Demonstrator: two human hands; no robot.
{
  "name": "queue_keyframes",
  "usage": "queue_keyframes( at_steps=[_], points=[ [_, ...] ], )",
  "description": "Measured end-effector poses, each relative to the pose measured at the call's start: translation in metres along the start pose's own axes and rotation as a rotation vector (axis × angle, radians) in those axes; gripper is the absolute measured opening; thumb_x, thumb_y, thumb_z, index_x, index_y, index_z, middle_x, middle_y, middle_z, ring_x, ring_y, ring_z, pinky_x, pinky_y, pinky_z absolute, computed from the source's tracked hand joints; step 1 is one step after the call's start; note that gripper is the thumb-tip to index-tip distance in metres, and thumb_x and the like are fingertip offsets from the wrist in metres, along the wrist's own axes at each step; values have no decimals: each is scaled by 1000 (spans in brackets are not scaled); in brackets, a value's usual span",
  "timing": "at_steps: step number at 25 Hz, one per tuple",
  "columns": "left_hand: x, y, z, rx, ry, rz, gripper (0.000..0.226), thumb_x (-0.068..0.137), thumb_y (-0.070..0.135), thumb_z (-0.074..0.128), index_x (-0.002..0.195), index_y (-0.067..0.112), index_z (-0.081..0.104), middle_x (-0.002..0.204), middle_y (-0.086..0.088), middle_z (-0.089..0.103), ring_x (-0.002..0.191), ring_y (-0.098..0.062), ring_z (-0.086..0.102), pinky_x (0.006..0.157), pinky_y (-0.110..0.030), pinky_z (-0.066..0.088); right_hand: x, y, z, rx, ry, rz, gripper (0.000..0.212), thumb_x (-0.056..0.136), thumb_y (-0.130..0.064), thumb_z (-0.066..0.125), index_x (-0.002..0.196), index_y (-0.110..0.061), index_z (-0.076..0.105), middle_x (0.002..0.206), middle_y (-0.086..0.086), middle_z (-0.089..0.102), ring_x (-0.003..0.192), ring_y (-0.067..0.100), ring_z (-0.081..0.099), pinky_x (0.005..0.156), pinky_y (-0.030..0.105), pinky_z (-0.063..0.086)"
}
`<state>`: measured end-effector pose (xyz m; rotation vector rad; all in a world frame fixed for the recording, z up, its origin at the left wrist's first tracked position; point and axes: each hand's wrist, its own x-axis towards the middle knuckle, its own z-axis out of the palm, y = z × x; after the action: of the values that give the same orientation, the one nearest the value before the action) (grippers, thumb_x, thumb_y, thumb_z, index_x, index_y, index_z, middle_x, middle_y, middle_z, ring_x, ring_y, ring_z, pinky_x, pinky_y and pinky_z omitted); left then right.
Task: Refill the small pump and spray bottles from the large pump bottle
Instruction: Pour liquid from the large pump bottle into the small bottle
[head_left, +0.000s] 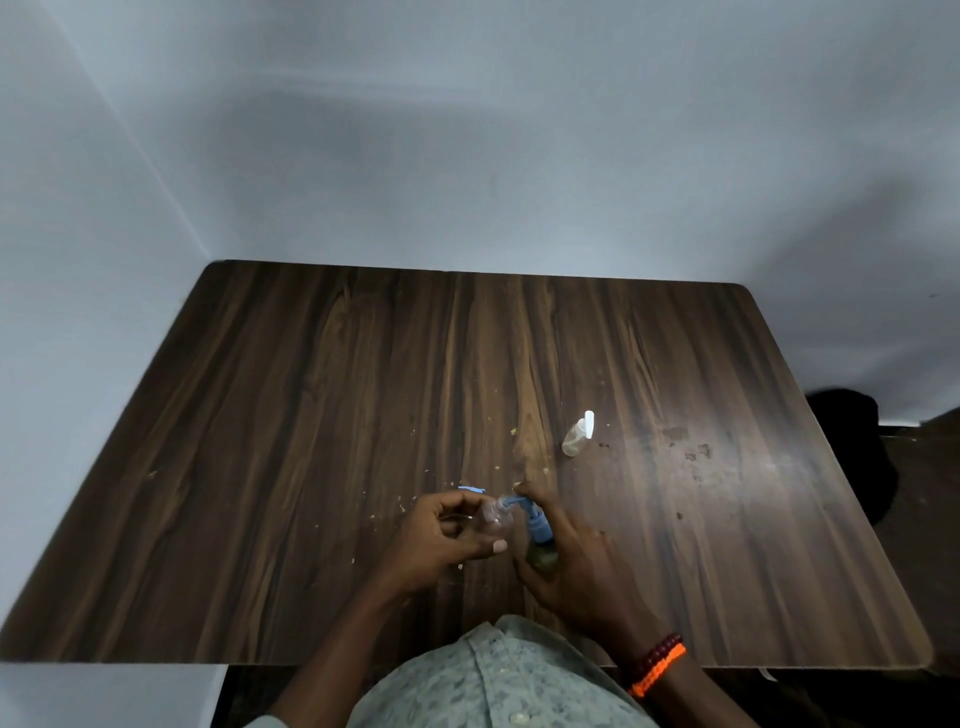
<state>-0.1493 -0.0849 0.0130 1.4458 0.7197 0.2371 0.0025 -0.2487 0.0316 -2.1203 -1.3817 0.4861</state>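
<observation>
My left hand (451, 535) grips a small clear bottle (497, 515) with no cap, tilted with its neck to the right. My right hand (574, 558) grips the large pump bottle (542, 553), dark green with a blue pump head (535, 522). The blue spout reaches into the clear bottle's neck, and my right forefinger lies over the pump. A blue pump cap (471, 489) lies on the table just behind my left hand. A small spray bottle (577, 436) with a white top stands alone farther back to the right.
The dark wooden table (311, 415) stands against grey walls at the back and left. Pale crumbs and dark spots dot its middle and right part. A black object (852, 441) sits beyond the right edge.
</observation>
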Motion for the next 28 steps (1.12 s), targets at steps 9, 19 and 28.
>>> queue_keyframes(
  at_steps=[9,19,28],
  points=[
    [-2,0,2,36,-15,-5,49,71,15,96,116,19,78,115,1,81,108,-17,78,96,-41,64,0,0,1,28,8,57,63,88,-48,73,139,-49,36,113,-19,65,82,-3,63,68,7,47],
    [-4,3,3,32,-11,-55,51,72,10,94,119,12,76,117,-5,80,109,-22,77,93,-46,65,0,1,2,-9,26,68,59,88,-48,71,136,-48,37,112,-15,69,79,1,65,63,8,44],
    [-4,3,3,58,-15,-44,50,72,12,95,118,14,77,116,-3,81,110,-20,77,96,-41,64,0,0,1,-7,59,63,53,89,-47,71,129,-49,37,108,-13,70,78,5,68,63,17,53]
  ],
)
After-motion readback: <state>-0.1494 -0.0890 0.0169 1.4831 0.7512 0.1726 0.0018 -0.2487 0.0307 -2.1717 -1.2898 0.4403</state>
